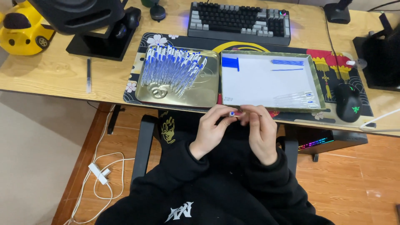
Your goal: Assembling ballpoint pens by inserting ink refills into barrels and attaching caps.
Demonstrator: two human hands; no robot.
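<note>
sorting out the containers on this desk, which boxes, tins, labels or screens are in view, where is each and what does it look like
Gold tin tray: left on the desk mat, shallow rectangle, holds a fan of blue-capped clear pens.
Box lid: right of the tin, rectangular, olive patterned rim, white inside, with blue refills and clear pen barrels.
Monitor: far right edge, black, seen from the side; screen not visible.
No readable labels or signs.

hands: left [211, 130] + right [259, 129] pinch pen [234, 113] | near white tray [316, 79]
</note>
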